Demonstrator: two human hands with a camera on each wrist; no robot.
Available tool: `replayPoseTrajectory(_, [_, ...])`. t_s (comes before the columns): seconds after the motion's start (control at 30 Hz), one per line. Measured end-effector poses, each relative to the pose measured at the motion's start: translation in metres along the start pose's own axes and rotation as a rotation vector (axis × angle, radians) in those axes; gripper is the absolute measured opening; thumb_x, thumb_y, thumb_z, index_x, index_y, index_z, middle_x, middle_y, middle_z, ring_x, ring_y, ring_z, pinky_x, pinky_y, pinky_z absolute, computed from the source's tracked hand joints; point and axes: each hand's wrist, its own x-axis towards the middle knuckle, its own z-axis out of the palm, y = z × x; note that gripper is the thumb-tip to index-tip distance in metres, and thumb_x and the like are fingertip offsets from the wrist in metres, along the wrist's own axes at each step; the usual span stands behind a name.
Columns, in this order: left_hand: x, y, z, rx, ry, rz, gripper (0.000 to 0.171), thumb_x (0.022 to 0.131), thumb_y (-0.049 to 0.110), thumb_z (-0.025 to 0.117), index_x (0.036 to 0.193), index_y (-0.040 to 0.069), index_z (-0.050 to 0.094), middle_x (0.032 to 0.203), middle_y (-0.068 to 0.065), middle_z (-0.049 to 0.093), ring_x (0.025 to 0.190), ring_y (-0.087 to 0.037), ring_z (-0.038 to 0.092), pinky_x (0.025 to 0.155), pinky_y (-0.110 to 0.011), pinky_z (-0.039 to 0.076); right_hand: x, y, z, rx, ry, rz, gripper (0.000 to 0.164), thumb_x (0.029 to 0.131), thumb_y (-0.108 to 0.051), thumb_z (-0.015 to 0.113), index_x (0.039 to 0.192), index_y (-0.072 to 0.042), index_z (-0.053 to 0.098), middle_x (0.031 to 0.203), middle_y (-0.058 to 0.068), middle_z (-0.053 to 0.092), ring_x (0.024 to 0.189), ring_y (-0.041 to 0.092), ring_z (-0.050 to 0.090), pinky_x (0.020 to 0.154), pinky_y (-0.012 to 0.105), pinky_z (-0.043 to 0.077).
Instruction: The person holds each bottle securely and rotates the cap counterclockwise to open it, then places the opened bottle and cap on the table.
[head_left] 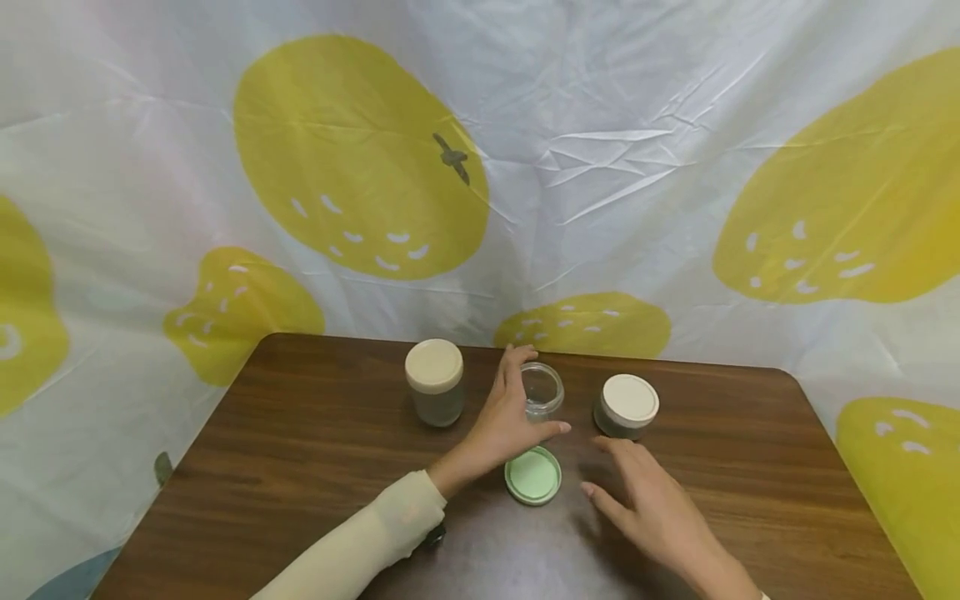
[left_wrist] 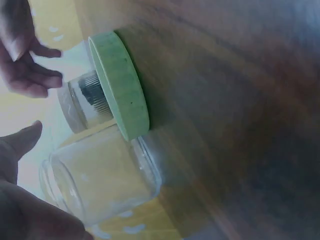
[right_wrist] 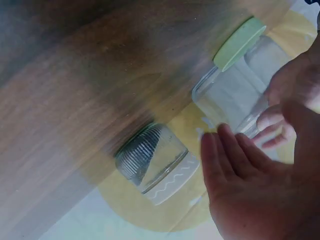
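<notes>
An uncapped clear glass jar [head_left: 542,392] stands near the back of the table. My left hand [head_left: 508,417] is beside it, fingers spread along its left side and thumb stretched out in front; whether they touch the glass I cannot tell. Just in front of that hand, a green lid [head_left: 532,476] lies on the table. Over the table to the right hovers my right hand [head_left: 648,500], fingers loosely extended and holding nothing. Closest to its fingertips is a short jar with a cream lid [head_left: 628,400], which shows something dark inside in the right wrist view [right_wrist: 150,157].
A taller jar with a cream lid [head_left: 435,379] stands at the back left. A small dark object [head_left: 433,535] is partly hidden by the left sleeve. Behind the brown wooden table [head_left: 315,433] hangs a white cloth [head_left: 525,208] with yellow fruit shapes.
</notes>
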Motion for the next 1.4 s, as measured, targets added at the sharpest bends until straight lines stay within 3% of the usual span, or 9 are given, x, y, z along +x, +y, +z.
replayPoseTrajectory(0.07, [0.001, 0.004, 0.002, 0.065, 0.021, 0.107, 0.108, 0.077, 0.038, 0.096, 0.156, 0.014, 0.026, 0.171, -0.008, 0.027, 0.166, -0.036, 0.009, 0.130, -0.056, 0.028, -0.001, 0.002, -0.002, 0.007, 0.077, 0.003, 0.051, 0.093, -0.025, 0.082, 0.138, -0.011, 0.062, 0.129, 0.004, 0.070, 0.112, 0.022, 0.068, 0.089, 0.046, 0.059])
replayPoseTrajectory(0.23, [0.001, 0.015, 0.006, 0.172, 0.075, 0.320, 0.106, 0.079, 0.042, 0.094, 0.157, 0.011, 0.028, 0.166, -0.008, 0.033, 0.165, -0.032, 0.019, 0.132, -0.051, 0.026, -0.001, 0.006, -0.007, 0.049, 0.265, -0.026, 0.045, 0.089, -0.008, 0.082, 0.131, -0.009, 0.065, 0.122, 0.002, 0.072, 0.103, 0.015, 0.065, 0.086, 0.026, 0.056])
replayPoseTrajectory(0.37, [0.001, 0.028, 0.010, 0.161, 0.107, 0.455, 0.103, 0.082, 0.039, 0.092, 0.159, 0.009, 0.029, 0.164, -0.010, 0.040, 0.160, -0.028, 0.033, 0.130, -0.043, 0.032, 0.002, 0.010, -0.008, 0.093, 0.396, -0.022, 0.055, 0.086, -0.001, 0.081, 0.137, 0.000, 0.059, 0.121, 0.009, 0.071, 0.103, 0.017, 0.061, 0.088, 0.017, 0.046])
replayPoseTrajectory(0.47, [-0.001, 0.039, 0.015, 0.106, 0.101, 0.488, 0.102, 0.084, 0.034, 0.091, 0.160, 0.007, 0.028, 0.163, -0.012, 0.042, 0.157, -0.027, 0.039, 0.127, -0.039, 0.038, 0.006, 0.014, -0.008, 0.127, 0.463, 0.020, 0.064, 0.087, -0.001, 0.079, 0.144, 0.004, 0.052, 0.123, 0.014, 0.068, 0.108, 0.020, 0.059, 0.088, 0.016, 0.043])
replayPoseTrajectory(0.6, [-0.005, 0.052, 0.024, -0.042, 0.042, 0.402, 0.103, 0.084, 0.029, 0.091, 0.161, 0.007, 0.026, 0.164, -0.010, 0.040, 0.153, -0.024, 0.044, 0.122, -0.036, 0.043, 0.008, 0.020, -0.007, 0.248, 0.538, 0.072, 0.064, 0.089, 0.002, 0.076, 0.146, 0.006, 0.048, 0.127, 0.020, 0.066, 0.119, 0.013, 0.059, 0.092, 0.012, 0.043])
replayPoseTrajectory(0.8, [-0.008, 0.065, 0.039, -0.185, -0.048, 0.175, 0.104, 0.085, 0.031, 0.089, 0.162, 0.014, 0.022, 0.168, -0.005, 0.037, 0.150, -0.025, 0.048, 0.123, -0.034, 0.041, 0.007, 0.025, -0.009, 0.385, 0.591, 0.141, 0.065, 0.092, 0.002, 0.073, 0.150, 0.005, 0.044, 0.134, 0.023, 0.062, 0.129, 0.000, 0.053, 0.100, 0.013, 0.044])
replayPoseTrajectory(1.17, [0.008, 0.065, 0.070, -0.220, -0.135, -0.168, 0.110, 0.082, 0.047, 0.088, 0.164, 0.014, 0.023, 0.167, -0.008, 0.039, 0.154, -0.023, 0.042, 0.123, -0.045, 0.042, 0.022, 0.035, -0.006, 0.365, 0.516, 0.355, 0.077, 0.096, -0.019, 0.076, 0.161, -0.010, 0.036, 0.157, 0.012, 0.051, 0.147, 0.027, 0.046, 0.106, 0.008, 0.034])
replayPoseTrajectory(1.27, [0.015, 0.064, 0.079, -0.195, -0.136, -0.231, 0.112, 0.081, 0.045, 0.089, 0.165, 0.011, 0.022, 0.165, -0.014, 0.040, 0.150, -0.027, 0.046, 0.121, -0.045, 0.044, 0.029, 0.042, 0.000, 0.403, 0.486, 0.424, 0.078, 0.096, -0.024, 0.077, 0.160, -0.007, 0.035, 0.159, 0.013, 0.049, 0.149, 0.031, 0.045, 0.116, 0.022, 0.040])
replayPoseTrajectory(1.4, [0.022, 0.065, 0.088, -0.172, -0.129, -0.281, 0.113, 0.079, 0.033, 0.090, 0.165, 0.007, 0.022, 0.164, -0.018, 0.042, 0.150, -0.030, 0.047, 0.121, -0.044, 0.044, 0.035, 0.049, 0.004, 0.447, 0.422, 0.480, 0.084, 0.096, -0.030, 0.078, 0.161, -0.003, 0.031, 0.163, 0.019, 0.043, 0.153, 0.036, 0.040, 0.120, 0.052, 0.042])
